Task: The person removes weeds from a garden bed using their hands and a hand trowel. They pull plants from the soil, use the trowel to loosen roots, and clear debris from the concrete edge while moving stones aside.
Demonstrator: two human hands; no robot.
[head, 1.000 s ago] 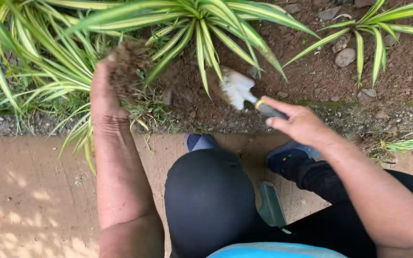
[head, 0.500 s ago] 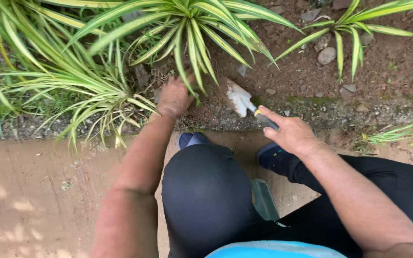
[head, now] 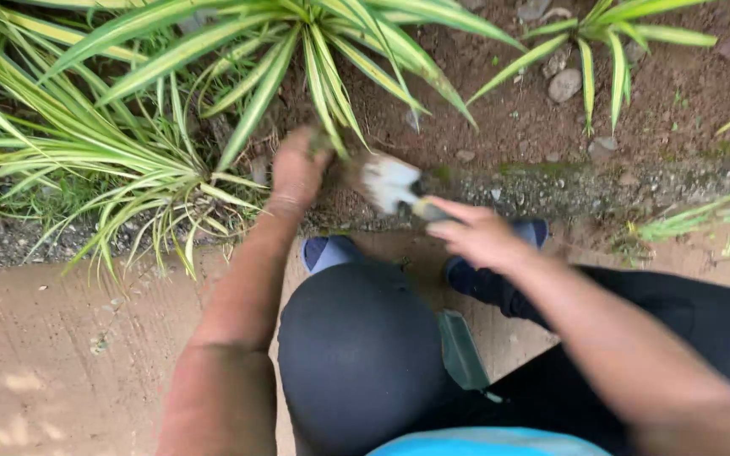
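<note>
Steel trowel at frame centre, blade on the soil beside the striped-leaf plant. Right hand has fingers wrapped round its handle, angled so the blade digs. Left hand is pushed under the leaves, probably holding them aside; its fingers are hidden.

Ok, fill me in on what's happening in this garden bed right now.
A person crouches on a paved edge beside a bed of reddish soil. The right hand grips a small trowel, its pale blade at the soil by the bed's border. The left hand reaches into the base of a striped green-and-yellow plant, fingers in the dirt. Stones lie further back, and a dark flat tool rests by the knee.
</note>
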